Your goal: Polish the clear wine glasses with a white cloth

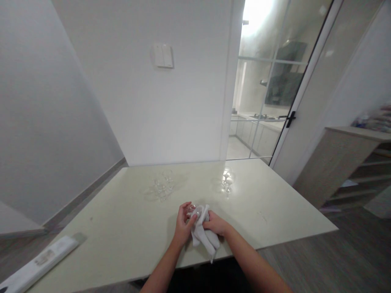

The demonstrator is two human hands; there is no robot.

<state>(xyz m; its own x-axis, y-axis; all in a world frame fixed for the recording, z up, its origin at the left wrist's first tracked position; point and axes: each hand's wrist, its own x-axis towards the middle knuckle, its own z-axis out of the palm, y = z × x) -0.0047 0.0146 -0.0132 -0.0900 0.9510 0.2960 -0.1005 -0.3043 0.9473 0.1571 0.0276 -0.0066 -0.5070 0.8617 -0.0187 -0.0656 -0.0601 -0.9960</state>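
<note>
Near the table's front edge, my left hand (183, 225) is wrapped round a small clear glass (191, 210), its fingers on the far side and the thumb towards me. A white cloth (200, 232) covers part of the glass and hangs down towards the edge. My right hand (214, 223) grips the cloth against the glass from the right; some of its fingers are hidden in the folds. Further back on the left stands a group of several clear glasses (164, 185). More clear glasses (227, 181) stand at the back right, in a bright reflection.
The pale table (122, 228) meets a white wall with a light switch (163, 56). At the front left corner lies a long white object (39, 262). A glass door (259, 81) is behind to the right, and a wooden shelf unit (345, 162) stands right of the table.
</note>
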